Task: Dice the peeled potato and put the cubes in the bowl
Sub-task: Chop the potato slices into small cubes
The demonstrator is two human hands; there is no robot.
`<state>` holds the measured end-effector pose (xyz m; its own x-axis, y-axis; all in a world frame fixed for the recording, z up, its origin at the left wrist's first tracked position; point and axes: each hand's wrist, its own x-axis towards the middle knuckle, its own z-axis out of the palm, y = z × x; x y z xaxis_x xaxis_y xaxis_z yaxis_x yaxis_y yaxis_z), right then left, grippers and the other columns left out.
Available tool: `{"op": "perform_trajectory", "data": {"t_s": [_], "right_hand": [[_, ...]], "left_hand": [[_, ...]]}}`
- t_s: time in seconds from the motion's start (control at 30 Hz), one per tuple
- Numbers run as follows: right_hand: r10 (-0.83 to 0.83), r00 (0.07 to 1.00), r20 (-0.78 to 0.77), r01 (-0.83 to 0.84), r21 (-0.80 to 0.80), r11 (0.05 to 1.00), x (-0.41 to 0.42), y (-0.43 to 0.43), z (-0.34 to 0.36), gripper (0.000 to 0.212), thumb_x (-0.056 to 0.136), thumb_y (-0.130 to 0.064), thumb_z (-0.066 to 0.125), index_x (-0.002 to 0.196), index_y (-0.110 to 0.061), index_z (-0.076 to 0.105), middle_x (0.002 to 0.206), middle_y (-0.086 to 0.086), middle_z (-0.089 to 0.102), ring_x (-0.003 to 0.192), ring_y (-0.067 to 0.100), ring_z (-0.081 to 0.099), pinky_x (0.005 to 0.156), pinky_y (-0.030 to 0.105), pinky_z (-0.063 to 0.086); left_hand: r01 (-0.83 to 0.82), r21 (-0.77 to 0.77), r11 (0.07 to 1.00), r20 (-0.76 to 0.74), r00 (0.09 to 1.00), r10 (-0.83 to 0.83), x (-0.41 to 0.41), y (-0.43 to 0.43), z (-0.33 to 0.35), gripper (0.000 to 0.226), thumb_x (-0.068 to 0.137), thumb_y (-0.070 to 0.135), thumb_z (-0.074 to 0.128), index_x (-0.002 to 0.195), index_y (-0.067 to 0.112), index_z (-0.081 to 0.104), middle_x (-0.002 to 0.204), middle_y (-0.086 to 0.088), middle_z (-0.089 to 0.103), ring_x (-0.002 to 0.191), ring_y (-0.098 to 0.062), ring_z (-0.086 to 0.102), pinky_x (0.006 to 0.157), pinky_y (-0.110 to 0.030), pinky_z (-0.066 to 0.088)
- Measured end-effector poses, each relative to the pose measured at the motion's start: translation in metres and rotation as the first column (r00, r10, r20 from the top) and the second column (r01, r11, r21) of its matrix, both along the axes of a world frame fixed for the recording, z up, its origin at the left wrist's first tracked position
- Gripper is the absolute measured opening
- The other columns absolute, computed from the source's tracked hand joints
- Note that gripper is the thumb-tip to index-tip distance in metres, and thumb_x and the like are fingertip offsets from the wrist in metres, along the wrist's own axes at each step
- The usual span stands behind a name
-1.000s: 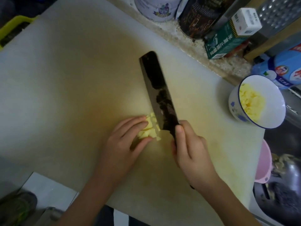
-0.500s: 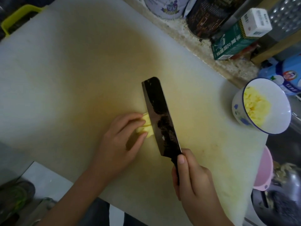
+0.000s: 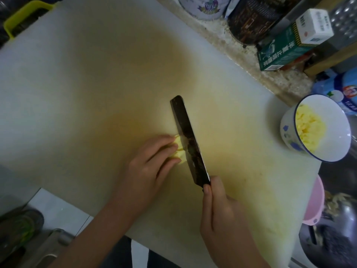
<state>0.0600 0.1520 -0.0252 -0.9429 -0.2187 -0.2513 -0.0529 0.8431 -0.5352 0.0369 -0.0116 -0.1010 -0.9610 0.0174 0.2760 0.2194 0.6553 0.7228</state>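
A small pile of yellow potato pieces lies in the middle of the big white cutting board. My left hand holds the pile from the left, fingers curled over it. A dark cleaver stands with its blade against the right side of the pile, edge down. My right hand grips its handle, which the hand hides. At the board's right edge stands a white bowl with a blue rim, tilted, holding several yellow potato cubes.
Tins, a dark jar and a green carton line the counter behind the board. A pink bowl and a sink with dark cookware sit to the right. A yellow rack is at far left.
The cleaver has slid back toward me along the pile, and my right hand came with it. The loose cubes are now pressed between my left fingers and the blade.
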Motion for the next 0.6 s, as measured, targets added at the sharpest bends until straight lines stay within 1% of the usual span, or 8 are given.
{"op": "perform_trajectory", "data": {"t_s": [0.07, 0.13, 0.2, 0.3, 0.37, 0.43, 0.5, 0.6], "right_hand": [[-0.01, 1.0, 0.002, 0.01, 0.02, 1.0, -0.005, -0.002, -0.002, 0.022, 0.093, -0.048, 0.021, 0.088, -0.031, 0.034, 0.041, -0.009, 0.022, 0.035, 0.015, 0.03, 0.035, 0.015, 0.013], [-0.008, 1.0, -0.014, 0.009, 0.025, 1.0, -0.014, -0.006, -0.004, 0.02, 0.096, -0.044, 0.022, 0.087, -0.03, 0.034, 0.041, -0.009, 0.025, 0.034, 0.014, 0.029, 0.036, 0.025, 0.015], [0.0, 0.999, -0.052, 0.0, -0.006, 1.0, -0.03, -0.013, -0.008, 0.026, 0.098, -0.042, 0.019, 0.088, -0.027, 0.038, 0.045, -0.008, 0.033, 0.036, 0.012, 0.032, 0.042, 0.027, 0.017], [-0.069, 0.998, -0.002, 0.068, -0.154, 0.986, -0.057, -0.02, -0.011, 0.025, 0.1, -0.035, 0.027, 0.081, -0.023, 0.04, 0.055, -0.002, 0.044, 0.047, 0.014, 0.044, 0.049, 0.029, 0.03], [-0.112, 0.994, 0.012, 0.112, -0.234, 0.966, -0.062, -0.018, -0.005, 0.03, 0.101, -0.036, 0.03, 0.075, -0.024, 0.041, 0.055, -0.002, 0.046, 0.048, 0.014, 0.046, 0.052, 0.037, 0.039], [-0.115, 0.993, 0.019, 0.115, -0.286, 0.951, -0.053, -0.012, 0.004, 0.033, 0.101, -0.042, 0.028, 0.074, -0.027, 0.041, 0.055, 0.005, 0.048, 0.046, 0.016, 0.047, 0.049, 0.043, 0.042], [-0.095, 0.995, 0.013, 0.094, -0.316, 0.944, -0.039, -0.005, 0.013, 0.033, 0.098, -0.044, 0.027, 0.073, -0.027, 0.04, 0.057, 0.01, 0.049, 0.043, 0.018, 0.046, 0.047, 0.042, 0.04], [-0.068, 0.997, 0.039, 0.076, -0.312, 0.947, -0.023, 0.002, 0.017, 0.031, 0.096, -0.047, 0.027, 0.073, -0.031, 0.041, 0.055, 0.01, 0.048, 0.041, 0.016, 0.044, 0.044, 0.036, 0.037]], "left_hand": [[0.0, 0.001, 1.0, -0.009, 1.0, 0.0, 0.0, 0.0, 0.0, 0.027, 0.084, 0.011, 0.069, 0.109, -0.001, 0.069, 0.118, -0.012, 0.064, 0.112, -0.017, 0.058, 0.103, -0.027, 0.044], [0.003, 0.002, 1.0, -0.017, 1.0, -0.003, 0.0, 0.0, -0.001, 0.027, 0.085, 0.011, 0.068, 0.109, -0.001, 0.069, 0.118, -0.012, 0.064, 0.112, -0.017, 0.058, 0.103, -0.027, 0.044], [0.004, 0.009, 1.0, -0.01, 1.0, -0.004, 0.0, 0.0, -0.002, 0.028, 0.086, 0.012, 0.068, 0.11, 0.0, 0.069, 0.119, -0.011, 0.064, 0.113, -0.016, 0.058, 0.103, -0.026, 0.044], [0.005, 0.032, 0.999, 0.017, 1.0, -0.005, 0.0, -0.002, 0.0, 0.028, 0.088, 0.016, 0.065, 0.111, 0.001, 0.069, 0.119, -0.009, 0.064, 0.112, -0.016, 0.059, 0.102, -0.027, 0.045], [0.019, 0.043, 0.999, 0.024, 1.0, -0.02, 0.0, -0.003, 0.002, 0.031, 0.09, 0.022, 0.061, 0.112, 0.002, 0.069, 0.12, -0.008, 0.063, 0.114, -0.015, 0.058, 0.104, -0.025, 0.043], [0.027, 0.057, 0.998, 0.023, 0.999, -0.028, 0.001, -0.004, 0.003, 0.036, 0.09, 0.027, 0.06, 0.115, 0.003, 0.067, 0.123, -0.006, 0.062, 0.117, -0.012, 0.055, 0.106, -0.022, 0.04], [0.01, 0.094, 0.996, 0.025, 1.0, -0.012, 0.001, -0.005, 0.003, 0.037, 0.089, 0.028, 0.061, 0.115, 0.003, 0.067, 0.124, -0.005, 0.061, 0.118, -0.01, 0.054, 0.106, -0.02, 0.039], [-0.008, 0.112, 0.994, 0.01, 1.0, 0.007, 0.003, -0.006, 0.002, 0.034, 0.088, 0.028, 0.062, 0.111, 0.002, 0.069, 0.123, -0.006, 0.062, 0.117, -0.01, 0.055, 0.106, -0.018, 0.037]]}}
